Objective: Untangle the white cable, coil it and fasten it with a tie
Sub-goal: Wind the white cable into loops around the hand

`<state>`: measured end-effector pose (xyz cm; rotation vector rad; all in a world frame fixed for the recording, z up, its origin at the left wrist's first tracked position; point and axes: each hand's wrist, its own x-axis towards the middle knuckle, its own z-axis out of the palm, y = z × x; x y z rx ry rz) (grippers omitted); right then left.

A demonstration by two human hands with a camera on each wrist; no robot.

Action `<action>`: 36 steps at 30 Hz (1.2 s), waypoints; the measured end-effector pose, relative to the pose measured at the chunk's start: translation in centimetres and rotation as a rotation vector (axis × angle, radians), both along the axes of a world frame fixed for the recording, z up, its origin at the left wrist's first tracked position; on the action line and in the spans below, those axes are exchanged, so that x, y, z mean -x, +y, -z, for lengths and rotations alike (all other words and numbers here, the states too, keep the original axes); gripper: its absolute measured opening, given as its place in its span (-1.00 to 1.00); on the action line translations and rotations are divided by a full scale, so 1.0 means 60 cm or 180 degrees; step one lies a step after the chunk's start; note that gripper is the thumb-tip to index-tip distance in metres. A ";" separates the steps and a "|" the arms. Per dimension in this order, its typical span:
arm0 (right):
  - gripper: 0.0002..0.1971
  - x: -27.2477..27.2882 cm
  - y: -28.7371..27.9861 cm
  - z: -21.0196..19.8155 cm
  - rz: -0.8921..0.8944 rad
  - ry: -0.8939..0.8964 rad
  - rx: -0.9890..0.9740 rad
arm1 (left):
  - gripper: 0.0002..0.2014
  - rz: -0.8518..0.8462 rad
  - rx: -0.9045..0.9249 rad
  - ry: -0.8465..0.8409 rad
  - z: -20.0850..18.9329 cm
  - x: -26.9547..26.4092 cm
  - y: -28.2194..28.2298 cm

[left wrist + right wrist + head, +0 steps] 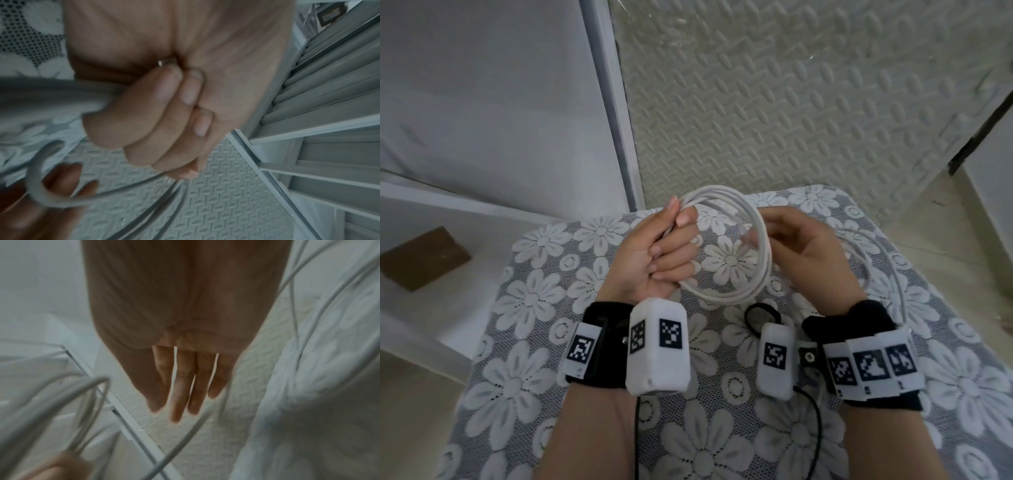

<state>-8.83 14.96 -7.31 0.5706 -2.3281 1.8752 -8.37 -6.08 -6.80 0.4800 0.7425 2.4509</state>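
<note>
The white cable (767, 260) is wound into a round coil held above the table. My left hand (664, 253) grips the coil's left side in a fist, and the bundle of strands (51, 94) runs out of the curled fingers (164, 113). At the coil's right side is my right hand (808, 246), its fingers (185, 378) straight, with a strand (88, 386) passing by them. A clear plug (748, 236) shows inside the coil. A loose tail (890, 263) trails off to the right over the table. The black tie (747, 317) lies on the cloth between my wrists.
The small table has a white flower-lace cloth (530, 301). A pale embossed foam mat (791, 102) lies beyond its far edge. A white frame (613, 102) stands to the left, with a brown block (424, 258) on the floor beside it.
</note>
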 end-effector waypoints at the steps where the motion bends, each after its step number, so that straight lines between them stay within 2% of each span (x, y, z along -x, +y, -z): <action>1: -0.74 0.003 0.010 0.005 0.0095 0.0072 -0.0264 | -0.74 -0.0002 -0.0122 -0.0046 0.001 0.002 -0.006; 3: -0.69 0.006 0.024 0.009 0.0141 -0.0092 -0.0309 | -0.72 -0.0172 -0.0086 -0.0117 0.003 0.005 -0.016; 6: -0.70 0.001 0.018 0.009 -0.0178 -0.0537 -0.0284 | -0.68 -0.0317 0.0063 -0.0126 0.008 0.005 -0.011; 11: -0.69 -0.014 -0.008 -0.014 -0.0540 -0.0470 -0.0600 | -0.71 -0.0281 -0.0127 -0.0038 -0.015 -0.003 0.012; 15: -0.69 -0.039 -0.027 -0.039 -0.0783 -0.0053 -0.0877 | -0.70 -0.0288 -0.0178 0.0081 -0.061 -0.020 0.039; 19: -0.89 -0.070 -0.023 -0.089 -0.0710 -0.0209 -0.0124 | -0.66 -0.0452 0.0022 0.0111 -0.119 -0.042 0.054; 21: -0.88 -0.090 -0.019 -0.107 -0.0832 -0.0395 0.0238 | -0.66 -0.0385 -0.0187 -0.0033 -0.140 -0.049 0.054; 24: -0.87 -0.121 -0.008 -0.131 -0.1177 -0.0961 0.0969 | -0.71 -0.0059 -0.0774 -0.0306 -0.165 -0.057 0.043; 28: -0.81 -0.133 0.038 -0.170 -0.1144 -0.1183 0.1803 | -0.76 0.0182 -0.0850 -0.0310 -0.192 -0.072 0.019; 30: -0.79 -0.123 0.062 -0.183 -0.0993 -0.1264 0.2370 | -0.71 0.0293 -0.0605 -0.0222 -0.200 -0.082 0.016; 32: -0.81 -0.111 0.079 -0.190 -0.0646 -0.1425 0.2734 | -0.65 0.0128 0.0038 -0.0100 -0.211 -0.094 0.020; 34: -0.89 -0.101 0.085 -0.193 -0.0137 -0.1344 0.2365 | -0.64 -0.0175 0.0642 0.0023 -0.219 -0.104 0.027; 36: -0.83 -0.094 0.082 -0.194 0.0231 -0.1116 0.1762 | -0.66 -0.0246 0.0837 0.0034 -0.222 -0.106 0.030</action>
